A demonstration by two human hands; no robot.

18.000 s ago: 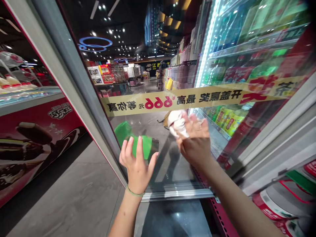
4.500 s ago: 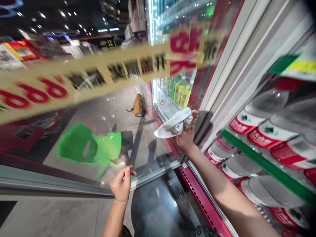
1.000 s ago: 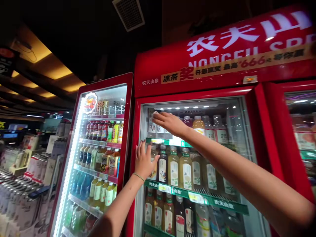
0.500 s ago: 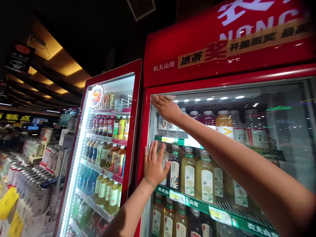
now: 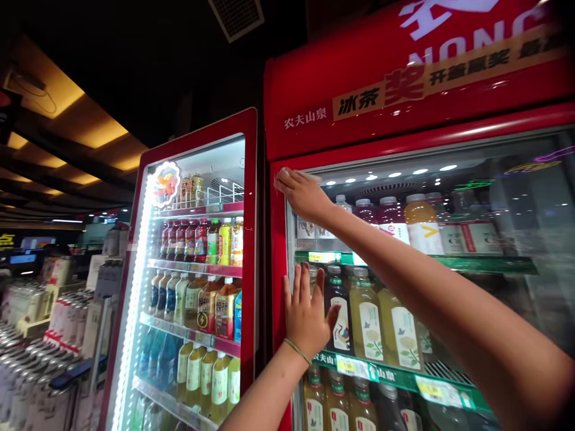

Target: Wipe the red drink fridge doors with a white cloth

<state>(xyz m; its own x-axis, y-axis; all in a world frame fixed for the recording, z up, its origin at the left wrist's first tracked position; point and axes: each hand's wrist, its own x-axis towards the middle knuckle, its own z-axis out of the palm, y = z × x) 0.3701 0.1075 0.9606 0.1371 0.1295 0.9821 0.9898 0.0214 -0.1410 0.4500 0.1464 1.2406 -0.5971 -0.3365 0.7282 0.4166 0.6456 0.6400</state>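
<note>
Cloth shows beneath right hand, fingers outstretched; at its six o'clock, left hand splays fingers at glass door.

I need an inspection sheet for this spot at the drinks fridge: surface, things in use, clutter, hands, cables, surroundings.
Surface: upright glass door of a red fridge, with light reflections on it; bottles show behind.
Things in use: pale cloth, mostly hidden under the right hand.
Clutter: nothing loose seen by the hands.
Left hand: fingers spread at the glass, below the right hand; thin band on the wrist.
Right hand: fingers extended over the cloth at the door's upper left corner; grip hidden.
Cables: nothing seen around the hands.
Surroundings: second, lit fridge to the left; packaged goods farther left; ceiling vent above.
</note>
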